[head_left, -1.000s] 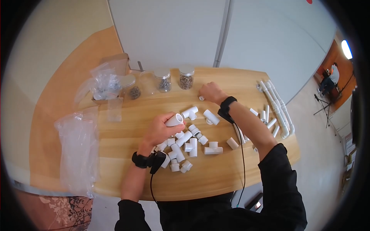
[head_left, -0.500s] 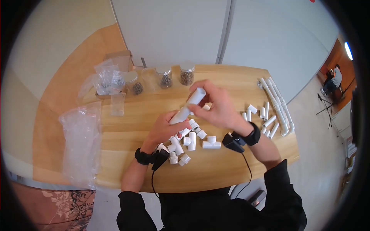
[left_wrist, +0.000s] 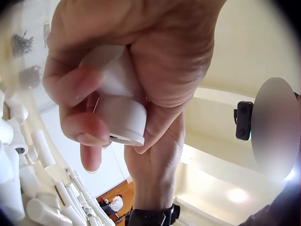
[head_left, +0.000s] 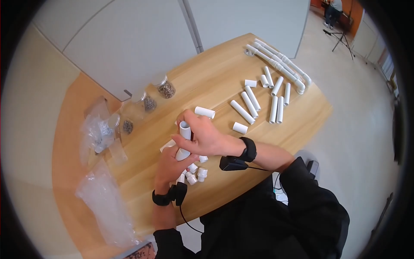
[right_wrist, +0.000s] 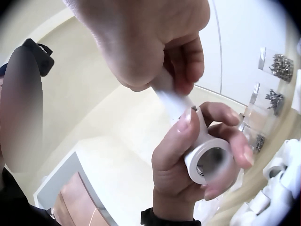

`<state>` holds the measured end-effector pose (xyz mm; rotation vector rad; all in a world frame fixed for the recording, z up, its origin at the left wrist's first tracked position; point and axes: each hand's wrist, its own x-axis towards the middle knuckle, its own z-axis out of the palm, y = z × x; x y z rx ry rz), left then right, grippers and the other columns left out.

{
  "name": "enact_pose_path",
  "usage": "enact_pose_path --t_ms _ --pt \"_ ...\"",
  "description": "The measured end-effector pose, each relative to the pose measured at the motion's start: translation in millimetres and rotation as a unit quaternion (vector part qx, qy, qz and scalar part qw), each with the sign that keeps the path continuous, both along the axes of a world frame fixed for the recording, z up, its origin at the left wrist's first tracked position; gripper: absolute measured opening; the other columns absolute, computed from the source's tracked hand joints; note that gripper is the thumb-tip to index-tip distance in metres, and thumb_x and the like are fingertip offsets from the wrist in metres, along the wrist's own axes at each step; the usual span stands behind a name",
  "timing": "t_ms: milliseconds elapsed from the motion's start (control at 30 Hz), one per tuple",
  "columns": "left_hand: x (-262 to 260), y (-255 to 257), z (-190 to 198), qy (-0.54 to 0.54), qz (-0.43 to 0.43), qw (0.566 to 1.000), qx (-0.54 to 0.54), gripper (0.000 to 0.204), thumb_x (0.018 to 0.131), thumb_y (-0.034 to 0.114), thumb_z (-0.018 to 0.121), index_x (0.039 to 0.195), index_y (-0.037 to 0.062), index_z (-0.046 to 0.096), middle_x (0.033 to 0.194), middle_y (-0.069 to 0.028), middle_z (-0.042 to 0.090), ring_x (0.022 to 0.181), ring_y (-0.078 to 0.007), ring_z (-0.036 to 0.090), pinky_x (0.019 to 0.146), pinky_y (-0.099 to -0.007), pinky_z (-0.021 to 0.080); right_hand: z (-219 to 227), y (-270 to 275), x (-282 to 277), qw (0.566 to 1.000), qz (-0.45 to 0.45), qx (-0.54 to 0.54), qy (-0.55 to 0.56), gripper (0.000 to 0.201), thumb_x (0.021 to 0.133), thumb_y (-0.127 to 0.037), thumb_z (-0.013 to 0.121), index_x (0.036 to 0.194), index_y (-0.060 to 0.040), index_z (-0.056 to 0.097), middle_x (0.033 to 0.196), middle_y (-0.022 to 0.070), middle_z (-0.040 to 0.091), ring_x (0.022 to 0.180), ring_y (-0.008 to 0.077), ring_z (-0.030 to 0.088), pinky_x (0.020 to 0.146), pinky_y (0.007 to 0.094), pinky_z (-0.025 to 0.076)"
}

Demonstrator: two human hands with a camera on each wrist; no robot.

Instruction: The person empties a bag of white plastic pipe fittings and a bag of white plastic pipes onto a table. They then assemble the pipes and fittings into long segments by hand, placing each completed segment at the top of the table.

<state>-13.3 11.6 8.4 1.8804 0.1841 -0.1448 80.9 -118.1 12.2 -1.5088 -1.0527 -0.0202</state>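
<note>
Pipe (head_left: 185, 130) and fitting (right_wrist: 210, 163) are meeting above the table (head_left: 224, 73): my right hand (head_left: 206, 138) curls round the short white pipe, my left hand (head_left: 171, 163) grips the white fitting below it. I judge the push-in step underway; next calls for straight, firm seating. No brand or writing legible anywhere

Both hands (head_left: 189, 149) curled, touching.

No lettering, label, brand or number could be read anywhere: the white pipe pieces (head_left: 242, 112) and the jars (head_left: 166, 89) showed no legible marking.
</note>
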Motion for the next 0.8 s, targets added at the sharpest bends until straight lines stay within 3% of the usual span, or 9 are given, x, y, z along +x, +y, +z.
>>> enact_pose_path --t_ms 33,100,300,500,600,667,767,800 --pt "1 1 -1 -0.001 -0.007 1.000 0.004 0.022 0.075 0.015 0.068 0.089 -0.0006 0.061 0.071 -0.0033 0.063 0.056 -0.0065 0.055 0.048 -0.0209 0.043 -1 1 -1 1.000 -0.015 0.022 -0.003 0.027 0.079 -0.013 0.064 0.090 -0.0020 0.042 0.058 0.0062 0.055 0.049 0.0135 0.055 0.042 0.0261 0.041" --pt "1 3 -4 -0.016 0.026 0.994 -0.103 0.020 0.076 0.013 0.066 0.089 -0.0011 0.062 0.072 -0.0034 0.064 0.057 -0.0065 0.055 0.049 -0.0212 0.043 -6 9 -2 0.998 -0.030 0.061 0.011 0.025 0.080 -0.012 0.063 0.089 -0.0017 0.042 0.059 0.0063 0.055 0.050 0.0129 0.055 0.043 0.0260 0.041" --pt "-1 -3 13 -0.016 0.049 0.996 -0.076 0.014 0.077 0.013 0.064 0.085 0.0008 0.063 0.069 -0.0018 0.063 0.057 -0.0054 0.054 0.049 -0.0212 0.042 -7 18 -4 0.992 -0.047 0.112 0.041 0.018 0.082 -0.007 0.057 0.088 -0.0011 0.041 0.060 0.0062 0.055 0.053 0.0100 0.054 0.046 0.0233 0.040" --pt "0 -2 4 -0.016 0.047 0.996 -0.071 0.017 0.076 0.014 0.065 0.083 -0.0009 0.062 0.065 -0.0010 0.060 0.054 -0.0067 0.053 0.048 -0.0232 0.041 -14 20 -10 0.987 -0.053 0.135 0.068 0.015 0.082 -0.005 0.056 0.087 -0.0019 0.043 0.061 0.0053 0.055 0.053 0.0103 0.052 0.048 0.0230 0.040" --pt "-2 -5 -1 -0.030 0.057 0.997 -0.033 0.016 0.075 0.014 0.065 0.082 -0.0006 0.061 0.064 -0.0011 0.059 0.054 -0.0072 0.053 0.048 -0.0234 0.042 -11 21 -15 0.982 -0.094 0.164 0.010 0.016 0.080 -0.006 0.057 0.085 -0.0018 0.043 0.058 0.0048 0.051 0.051 0.0108 0.050 0.046 0.0240 0.037" --pt "-4 -12 5 -0.077 0.088 0.993 -0.021 0.016 0.075 0.014 0.066 0.081 -0.0003 0.060 0.064 -0.0010 0.058 0.054 -0.0076 0.054 0.049 -0.0233 0.042 -10 21 -15 0.979 -0.067 0.194 0.015 0.017 0.078 -0.006 0.058 0.084 -0.0019 0.043 0.055 0.0040 0.047 0.047 0.0107 0.046 0.043 0.0247 0.034" --pt "-5 -13 2 -0.054 0.088 0.993 -0.056 0.015 0.077 0.013 0.064 0.083 0.0002 0.060 0.065 -0.0010 0.058 0.056 -0.0077 0.055 0.049 -0.0231 0.042 -2 16 -15 0.980 -0.032 0.190 0.052 0.017 0.078 -0.006 0.058 0.084 -0.0019 0.042 0.053 0.0035 0.046 0.044 0.0103 0.044 0.041 0.0244 0.031" --pt "-3 -11 0 -0.053 0.084 0.994 -0.054 0.015 0.077 0.013 0.064 0.083 0.0002 0.060 0.065 -0.0010 0.058 0.056 -0.0077 0.055 0.049 -0.0231 0.042 -2 15 -14 0.983 -0.027 0.177 0.041 0.021 0.081 -0.009 0.056 0.088 -0.0011 0.038 0.050 0.0108 0.043 0.043 0.0255 0.048 0.040 0.0321 0.033"
